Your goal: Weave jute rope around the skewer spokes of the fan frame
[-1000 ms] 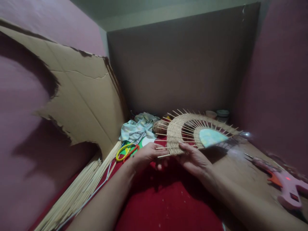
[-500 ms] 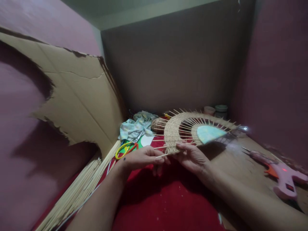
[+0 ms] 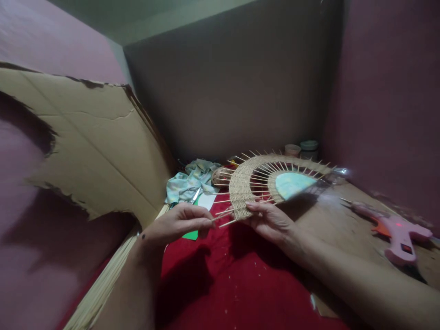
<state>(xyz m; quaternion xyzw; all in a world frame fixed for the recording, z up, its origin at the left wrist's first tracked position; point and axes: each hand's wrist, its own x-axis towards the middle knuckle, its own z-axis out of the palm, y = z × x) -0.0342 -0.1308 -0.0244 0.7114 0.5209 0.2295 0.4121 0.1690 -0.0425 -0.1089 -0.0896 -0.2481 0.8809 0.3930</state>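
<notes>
A half-round woven fan (image 3: 239, 187) has thin sticks radiating through bands of tan twine, and a pale blue-green patterned piece (image 3: 294, 184) covers its centre. My right hand (image 3: 271, 222) grips its lower left end, thumb on top and fingers beneath. Just left of that end, my left hand (image 3: 189, 222) pinches a thin strand of twine (image 3: 222, 216) between thumb and fingers. The strand runs taut to the weave beside the lowest stick ends. My right fingers under the fan are mostly hidden.
A pink glue gun (image 3: 400, 236) with a lit red light lies at right. Behind are a twine ball (image 3: 222, 176), crumpled cloth (image 3: 192, 179) and lidded jars (image 3: 308, 149). Torn cardboard (image 3: 99, 137) leans left above a bundle of sticks (image 3: 103, 286). Red cloth (image 3: 233, 284) lies below.
My left hand has moved left, away from the fan's edge, drawing the strand out. My right hand still holds the fan in about the same place. The view has shifted slightly.
</notes>
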